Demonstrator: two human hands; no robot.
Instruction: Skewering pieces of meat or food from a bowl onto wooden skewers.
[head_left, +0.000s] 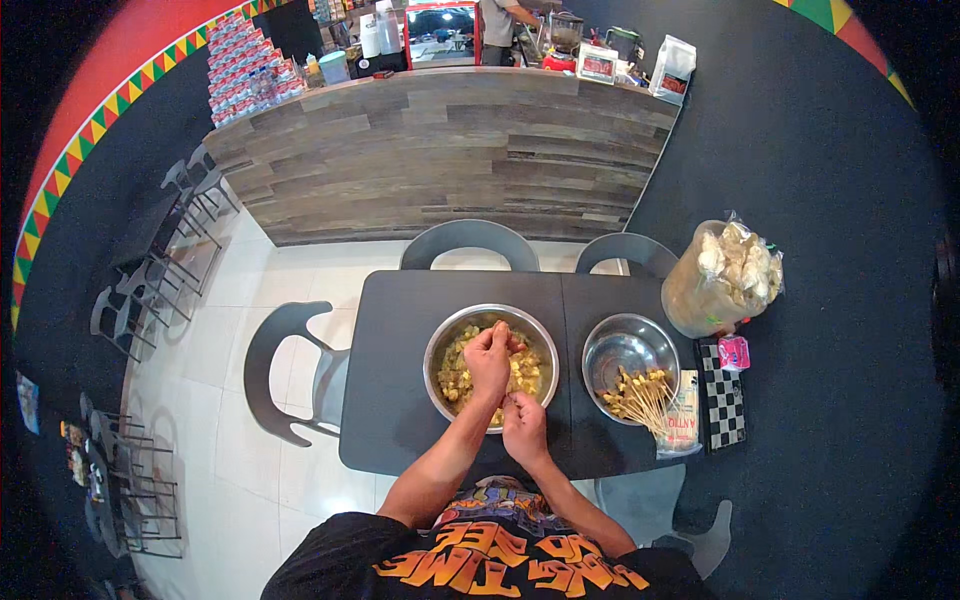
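Observation:
A large metal bowl (553, 379) on the dark table holds chunks of yellowish, marinated-looking food (454, 375). My left hand (489, 360) reaches over the middle of this bowl, fingertips pinched together; whether something is between them is too small to tell. Close to the bowl's near rim is my right hand (525, 427), its thumb and fingers drawn together, with any held item hidden. To the right stands a second metal bowl (626, 349), where skewered food pieces (637, 390) lie with their wooden sticks (651, 409) leaning over the near right rim.
Beside the second bowl lie a printed pack of sticks (681, 420), a checkered board (724, 412) and a pink packet (733, 352). A large container with plastic bags (705, 281) stands at the table's right corner. Chairs (289, 375) surround the table (390, 337); a person (498, 30) stands behind the counter (450, 150).

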